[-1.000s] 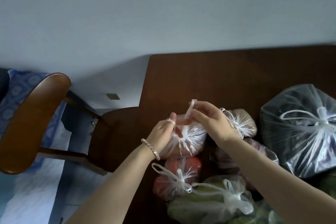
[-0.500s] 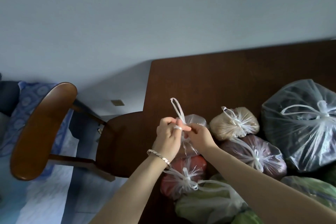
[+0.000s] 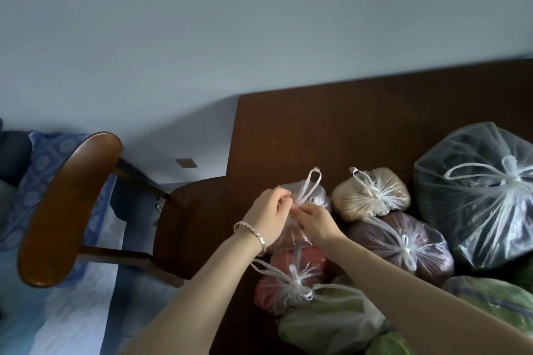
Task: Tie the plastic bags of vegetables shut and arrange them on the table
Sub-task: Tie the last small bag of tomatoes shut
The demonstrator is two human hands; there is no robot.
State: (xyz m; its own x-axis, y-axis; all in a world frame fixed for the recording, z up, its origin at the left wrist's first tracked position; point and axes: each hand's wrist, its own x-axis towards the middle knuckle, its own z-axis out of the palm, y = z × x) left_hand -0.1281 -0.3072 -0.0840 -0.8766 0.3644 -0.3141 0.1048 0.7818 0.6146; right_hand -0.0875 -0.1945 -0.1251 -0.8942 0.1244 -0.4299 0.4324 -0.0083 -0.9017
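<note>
both your hands work one small bag (image 3: 317,196) on the tabletop (image 3: 317,130): left hand (image 3: 269,215) and right hand (image 3: 314,222) pinch its handles (image 3: 310,184) between your fingers (image 3: 284,199), probably to cinch the knot; tied bags (image 3: 370,196) sit just right of them.

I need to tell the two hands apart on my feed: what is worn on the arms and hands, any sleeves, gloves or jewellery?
No sleeves or gloves: left arm and right arm are bare to the frame edge. The left hand wears a silvery bracelet of small linked segments at the wrist. The right hand and wrist are bare. Rings are too small to tell.
</note>
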